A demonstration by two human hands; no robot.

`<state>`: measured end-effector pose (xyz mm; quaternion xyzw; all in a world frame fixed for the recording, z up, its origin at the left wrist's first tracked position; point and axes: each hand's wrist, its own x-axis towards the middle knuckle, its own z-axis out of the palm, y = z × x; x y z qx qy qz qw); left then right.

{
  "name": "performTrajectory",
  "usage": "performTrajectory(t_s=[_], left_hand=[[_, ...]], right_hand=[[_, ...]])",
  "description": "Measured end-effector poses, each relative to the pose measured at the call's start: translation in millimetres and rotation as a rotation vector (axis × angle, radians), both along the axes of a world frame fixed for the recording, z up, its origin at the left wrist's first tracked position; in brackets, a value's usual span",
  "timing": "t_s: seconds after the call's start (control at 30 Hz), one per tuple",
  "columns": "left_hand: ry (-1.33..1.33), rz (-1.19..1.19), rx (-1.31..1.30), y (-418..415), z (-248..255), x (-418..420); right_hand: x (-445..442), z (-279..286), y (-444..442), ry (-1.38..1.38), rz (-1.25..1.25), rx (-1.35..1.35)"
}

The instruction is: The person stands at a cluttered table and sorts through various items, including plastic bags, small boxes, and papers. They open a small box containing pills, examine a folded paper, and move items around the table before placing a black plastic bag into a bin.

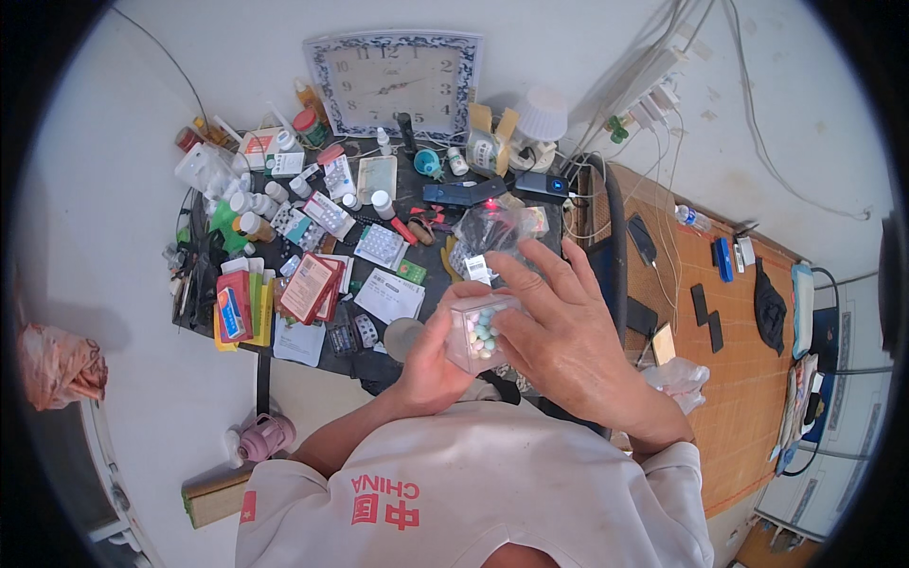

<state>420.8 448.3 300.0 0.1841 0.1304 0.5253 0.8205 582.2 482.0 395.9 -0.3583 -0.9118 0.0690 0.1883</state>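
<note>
My left hand [434, 366] holds a small clear plastic box [465, 358] in front of my chest. Pastel pink, yellow and blue-green round pieces [483, 330], like candies or beads, show inside it. Over the box's right side is my right hand [579, 341], its fingers spread and its thumb at the box among the pieces. What lies under the right palm is hidden. Just beyond the hands is a clear plastic bag [486, 231] with a white barcode label [476, 269]. A round pale lid or cup [406, 339] sits left of my left hand.
The dark table [341, 366] is crowded with medicine boxes [310, 284], pill blister packs [381, 245] and white bottles [383, 204]. A square clock [394, 89] leans on the wall beside a lamp [542, 113]. Phones [642, 240] and cables lie on a mat-covered bed [742, 397] at right.
</note>
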Motion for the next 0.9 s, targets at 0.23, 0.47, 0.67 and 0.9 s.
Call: performTrajectory(t_s=[0.23,0.47,0.67,0.9], left_hand=[[0.055,0.007,0.001,0.1,1.2,2.0],[0.018,-0.015,0.036,2.0,-2.6,1.7],[-0.01,-0.063,-0.072,1.2,-1.9,-0.9],[-0.044,-0.039,-0.077,1.6,-1.9,-1.0]], right_hand=[[-1.3,-0.6,3.5,0.011,0.022,-0.006],[9.3,-2.0,10.4,0.293,0.079,-0.168],[21.6,47.3,7.3,0.856,0.737,-0.747],[-28.3,35.2,-35.4,1.352,1.103,-0.667]])
